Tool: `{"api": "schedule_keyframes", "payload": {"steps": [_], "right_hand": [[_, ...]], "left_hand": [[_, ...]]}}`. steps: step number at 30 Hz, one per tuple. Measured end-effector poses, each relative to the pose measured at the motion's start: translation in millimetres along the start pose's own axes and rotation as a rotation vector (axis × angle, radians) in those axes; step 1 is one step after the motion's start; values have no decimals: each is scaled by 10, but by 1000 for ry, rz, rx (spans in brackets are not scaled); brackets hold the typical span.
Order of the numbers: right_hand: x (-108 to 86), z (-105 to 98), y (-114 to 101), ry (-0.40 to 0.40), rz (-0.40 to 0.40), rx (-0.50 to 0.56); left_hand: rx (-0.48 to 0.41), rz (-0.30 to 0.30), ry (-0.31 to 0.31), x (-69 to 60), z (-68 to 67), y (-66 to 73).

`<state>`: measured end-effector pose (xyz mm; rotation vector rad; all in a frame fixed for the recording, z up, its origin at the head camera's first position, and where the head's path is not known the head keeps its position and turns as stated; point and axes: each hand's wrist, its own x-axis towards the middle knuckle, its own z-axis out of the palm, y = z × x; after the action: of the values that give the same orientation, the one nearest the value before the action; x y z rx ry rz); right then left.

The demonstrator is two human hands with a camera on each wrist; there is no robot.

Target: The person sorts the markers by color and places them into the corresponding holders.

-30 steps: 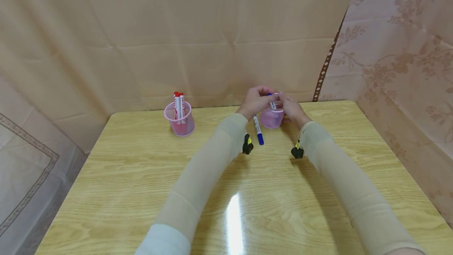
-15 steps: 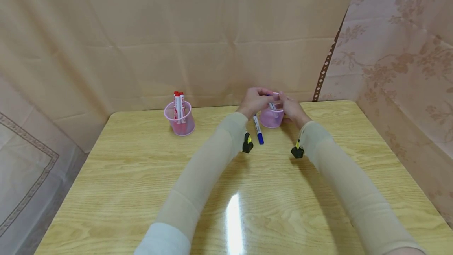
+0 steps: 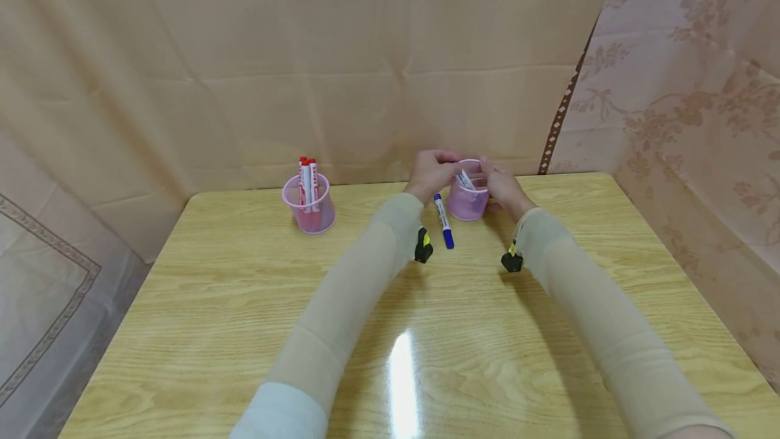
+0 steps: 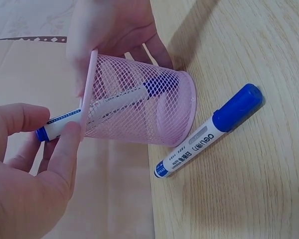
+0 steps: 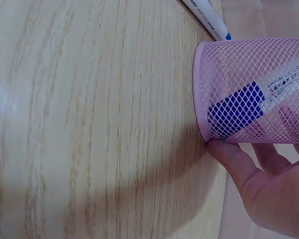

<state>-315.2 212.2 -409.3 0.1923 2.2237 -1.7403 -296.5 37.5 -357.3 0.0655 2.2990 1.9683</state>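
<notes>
A pink mesh pen cup [image 3: 468, 206] stands upright near the table's back edge. Inside it leans a white whiteboard marker [image 4: 65, 123], blue cap down, its tail end sticking out over the rim. My left hand [image 3: 429, 176] pinches that tail end between thumb and fingers, at the cup's left side. On the other side, my right hand [image 3: 504, 190] grips the cup's wall and rim, with fingers low near the base in the right wrist view. A second blue-capped whiteboard marker [image 4: 194, 144] lies on the table beside the cup, cap toward me.
Farther left stands another pink mesh cup [image 3: 314, 221] with several red-capped white markers [image 3: 309, 183] upright in it. Behind the wooden table [image 3: 244, 290] hangs a beige curtain [image 3: 341, 73]; a patterned cloth [image 3: 701, 120] covers the right side.
My left hand has shifted slightly left and the marker's tail end has tilted left with it, its cap end lower in the cup. The right hand and the cup stay put.
</notes>
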Motion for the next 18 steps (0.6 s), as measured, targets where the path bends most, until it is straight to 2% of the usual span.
{"api": "schedule_keyframes", "payload": {"steps": [10,18], "right_hand": [[0,-20,11,-16,-14,-38],[-5,-12,3,-14,-11,-24]], "left_hand": [[-46,14,45,42,-9,-40],[-36,13,54,29,-15,-33]]}}
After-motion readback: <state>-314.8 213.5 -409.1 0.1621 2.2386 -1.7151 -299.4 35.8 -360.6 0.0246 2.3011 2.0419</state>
